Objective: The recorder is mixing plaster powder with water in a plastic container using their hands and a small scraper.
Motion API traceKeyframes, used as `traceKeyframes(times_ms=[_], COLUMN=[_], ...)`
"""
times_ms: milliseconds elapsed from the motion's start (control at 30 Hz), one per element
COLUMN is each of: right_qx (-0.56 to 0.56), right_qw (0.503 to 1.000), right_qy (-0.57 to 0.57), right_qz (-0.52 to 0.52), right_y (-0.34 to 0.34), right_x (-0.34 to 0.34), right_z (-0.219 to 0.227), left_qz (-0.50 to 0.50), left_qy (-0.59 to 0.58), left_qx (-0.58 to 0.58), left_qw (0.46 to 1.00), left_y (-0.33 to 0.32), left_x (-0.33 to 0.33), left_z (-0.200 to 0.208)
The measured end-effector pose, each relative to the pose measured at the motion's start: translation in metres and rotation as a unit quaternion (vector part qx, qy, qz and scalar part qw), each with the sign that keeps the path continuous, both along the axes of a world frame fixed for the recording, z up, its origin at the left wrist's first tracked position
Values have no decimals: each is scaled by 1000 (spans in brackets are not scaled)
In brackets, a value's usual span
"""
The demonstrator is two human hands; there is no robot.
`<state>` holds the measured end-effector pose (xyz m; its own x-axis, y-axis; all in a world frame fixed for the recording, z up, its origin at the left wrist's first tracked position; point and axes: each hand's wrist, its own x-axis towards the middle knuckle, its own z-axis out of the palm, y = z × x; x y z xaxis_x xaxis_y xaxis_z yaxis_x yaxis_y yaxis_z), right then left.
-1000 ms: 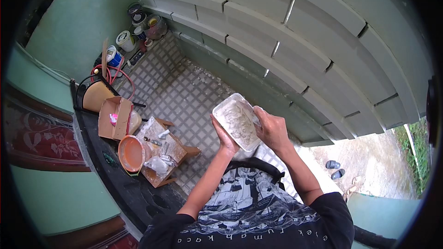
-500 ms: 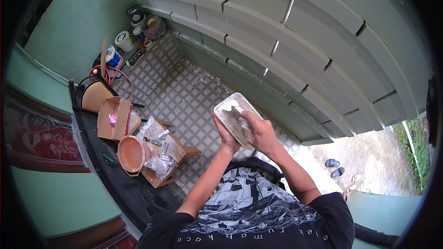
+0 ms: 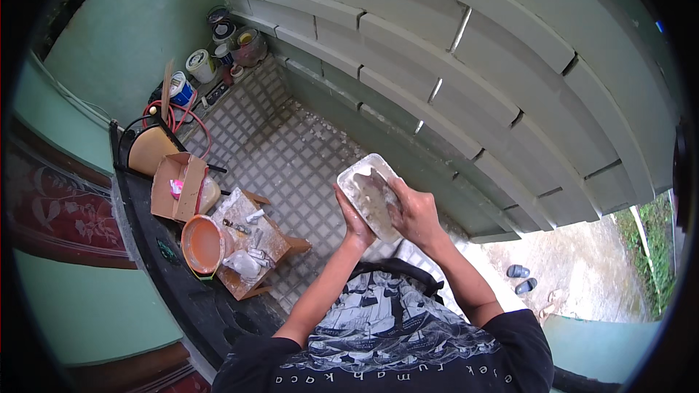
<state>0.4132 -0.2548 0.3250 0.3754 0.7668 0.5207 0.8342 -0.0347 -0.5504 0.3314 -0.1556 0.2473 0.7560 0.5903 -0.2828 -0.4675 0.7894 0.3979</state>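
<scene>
My left hand [image 3: 354, 224] is closed along the left side of a shallow white rectangular tray [image 3: 351, 176], holding it tilted in front of my chest. Whitish paste is smeared over the tray's inside. A grey flat-bladed scraper [image 3: 378, 183] is gripped in my right hand [image 3: 418, 215], its blade over the paste in the tray. The fingers of my right hand hide the scraper's handle and cover the tray's right edge.
At left, a small wooden stool [image 3: 277, 236] bears a plastic bag [image 3: 244, 265] and small tools. Beside it are an orange bucket [image 3: 204, 244], a cardboard box [image 3: 175, 193] and a chair [image 3: 148, 149]. Paint pails [image 3: 201, 65] line the far corner. A slatted wall [image 3: 437, 51] stands ahead; sandals [image 3: 526, 286] lie right.
The scraper has shifted and turned within the tray, showing more of its blade and the paste. My right hand has moved with it. The whole view has shifted slightly.
</scene>
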Motion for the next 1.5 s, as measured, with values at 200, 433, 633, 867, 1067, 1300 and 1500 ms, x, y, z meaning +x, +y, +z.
traceKeyframes(times_ms=[200, 433, 633, 867, 1067, 1300, 1500], right_qx=[4, -14, -29, -17, -99, -29, -54], right_qw=[999, 985, 996, 996, 995, 995, 992], right_qy=[-34, 168, 66, -82, 24, 91, 84], right_qz=[17, -23, -44, -8, -4, 26, 71], right_y=[7, 10, 1, -9, 0, 10, 9], right_x=[3, 10, 22, 25, 12, -4, -10], right_z=[3, 18, -6, 5, -12, -12, -9], left_qz=[5, 6, 9, 0, 2, 17, 10], left_qy=[-4, -56, -74, -64, -26, -2, 16], left_qx=[-11, -27, -28, -39, -31, -22, 16], left_qw=[1000, 998, 997, 997, 999, 1000, 1000], left_y=[-3, -1, 2, 4, -1, -5, -3], left_x=[3, 2, 3, -2, 1, 3, -1], left_z=[3, 12, 3, -1, 6, -2, -2])
